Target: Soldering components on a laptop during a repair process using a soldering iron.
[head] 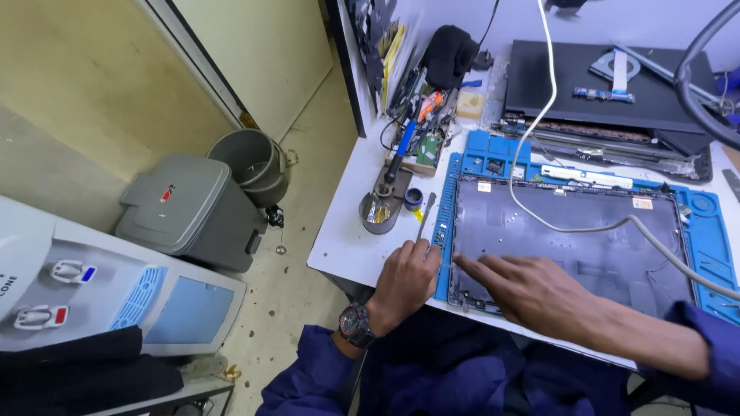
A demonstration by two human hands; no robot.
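A person in blue sleeves sat at a white workbench (pixel 347 239), both hands on a dark laptop panel (pixel 570 239) that lay flat on a blue repair mat (pixel 493 150); the panel filled most of the mat, near the bench's front edge. The left hand (pixel 405 281), a dark wristwatch (pixel 356 325) on its wrist, rested at the panel's near left corner, its fingers curled and pressed together; it seemed to grip a thin metal tool (pixel 426 214) that rose from between the fingers, though the grip itself could not be seen. The right hand (pixel 532 291) lay palm down on the panel's near edge, fingers stretched out and slightly spread, the fingertips pointing toward the left hand and stopping just short of it. A white cable (pixel 532 115) ran across the panel from the back of the bench; a second laptop (pixel 601 85), dark and partly stripped, lay behind the mat; a clutter of hand tools (pixel 412 131) sat at the bench's left rear, with a small round tin (pixel 413 197) just in front of it. On the floor to the left stood a grey lidded bin (pixel 189 208), a grey bucket (pixel 250 158) and a white water dispenser (pixel 92 293).
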